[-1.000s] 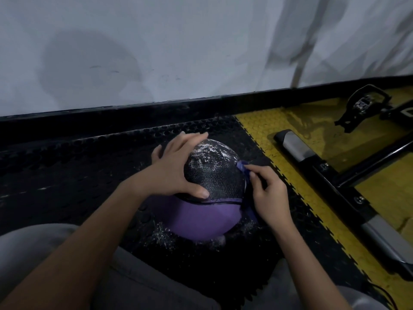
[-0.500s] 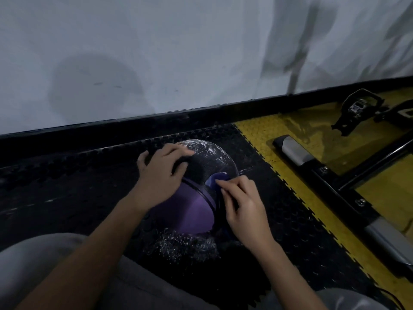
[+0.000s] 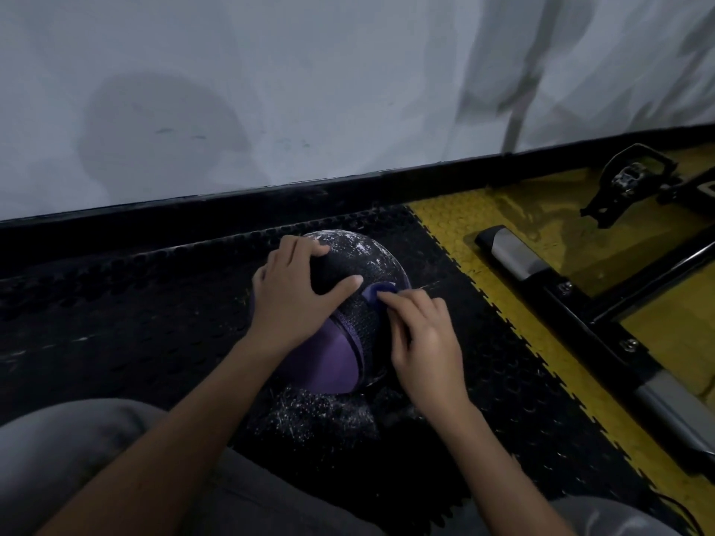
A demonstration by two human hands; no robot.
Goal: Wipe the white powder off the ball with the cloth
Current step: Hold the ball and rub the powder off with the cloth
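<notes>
Now, ball (image 3: pixel 329 361) purple-side nearward, powder (image 3: pixel 360 247) wallward.

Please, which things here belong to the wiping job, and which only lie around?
Job: ball; cloth; white powder; left hand holding the ball; right hand pinching the cloth.
Lying about: black mat; yellow floor; metal frame; pedal.

The ball (image 3: pixel 348 315) rests on the floor mat (image 3: pixel 116 303), wall (image 3: pixel 271 90) behind; left hand (image 3: pixel 294 299) on its left, right hand (image 3: pixel 421 342) and cloth (image 3: pixel 377 292) on its right; powder (image 3: pixel 317 415) nearer; frame (image 3: pixel 580 303) rightward.
</notes>
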